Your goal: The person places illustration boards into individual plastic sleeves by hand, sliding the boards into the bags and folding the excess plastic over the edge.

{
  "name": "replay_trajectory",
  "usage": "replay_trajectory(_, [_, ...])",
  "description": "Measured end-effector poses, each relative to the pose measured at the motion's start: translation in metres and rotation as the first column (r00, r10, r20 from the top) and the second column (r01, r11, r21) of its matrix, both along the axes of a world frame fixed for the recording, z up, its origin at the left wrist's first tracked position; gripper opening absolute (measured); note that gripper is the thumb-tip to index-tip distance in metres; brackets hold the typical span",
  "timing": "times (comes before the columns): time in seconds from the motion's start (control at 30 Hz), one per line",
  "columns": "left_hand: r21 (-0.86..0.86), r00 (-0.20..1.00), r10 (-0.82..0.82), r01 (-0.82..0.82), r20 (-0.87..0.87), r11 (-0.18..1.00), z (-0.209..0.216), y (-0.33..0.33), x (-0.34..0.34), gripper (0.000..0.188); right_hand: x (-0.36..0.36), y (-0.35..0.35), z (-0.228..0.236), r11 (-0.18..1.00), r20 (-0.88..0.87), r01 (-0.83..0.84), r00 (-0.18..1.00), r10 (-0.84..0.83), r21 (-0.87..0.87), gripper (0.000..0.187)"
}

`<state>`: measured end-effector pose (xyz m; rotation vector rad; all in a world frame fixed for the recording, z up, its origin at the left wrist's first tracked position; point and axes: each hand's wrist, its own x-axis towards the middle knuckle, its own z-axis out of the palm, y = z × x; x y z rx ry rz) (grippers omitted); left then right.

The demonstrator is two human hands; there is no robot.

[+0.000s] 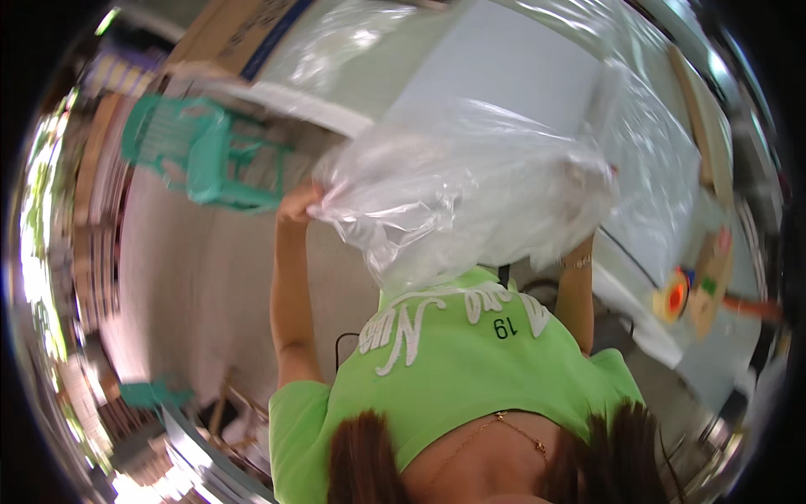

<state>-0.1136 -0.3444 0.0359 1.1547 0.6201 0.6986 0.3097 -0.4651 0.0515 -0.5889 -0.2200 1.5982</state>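
Note:
A large clear plastic bag point(470, 193), crumpled and shiny, stretches between my raised hands in front of my chest. My left hand point(300, 202) is closed on its gathered left edge. Over at the right end, my right hand point(588, 181) shows only dimly behind the film and seems to grip that side; its fingers are mostly covered. The bag's lower edge hangs loose over my green shirt. Beyond it, a pale flat panel point(504, 63) lies on the table, with more clear film point(651, 151) spread on its right side.
A green plastic chair point(214, 155) stands at the left by the table's edge. On the table lie a cardboard box point(231, 38) at the far left, a roll of tape point(672, 296) at the right and a long wooden strip point(697, 122) at the far right.

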Motion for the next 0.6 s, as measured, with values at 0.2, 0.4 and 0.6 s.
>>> replay_trajectory(0.2, [-0.45,0.837,-0.547,0.494,0.013,0.744,-0.028,0.04,0.037,0.087,-0.02,0.012,0.034,0.911,-0.076,0.4,0.91,-0.408,-0.099,0.035])
replay_trajectory(0.4, [-0.328,0.98,-0.121,0.168,0.157,0.93,-0.036,0.076,0.073,0.084,-0.006,0.002,-0.002,0.892,-0.058,0.431,0.902,-0.427,0.137,0.042])
replay_trajectory(0.6, [-0.383,0.969,-0.159,0.222,0.189,0.897,-0.049,0.177,0.051,0.078,-0.056,-0.04,-0.033,0.855,0.543,0.518,0.709,-0.451,0.034,0.045])
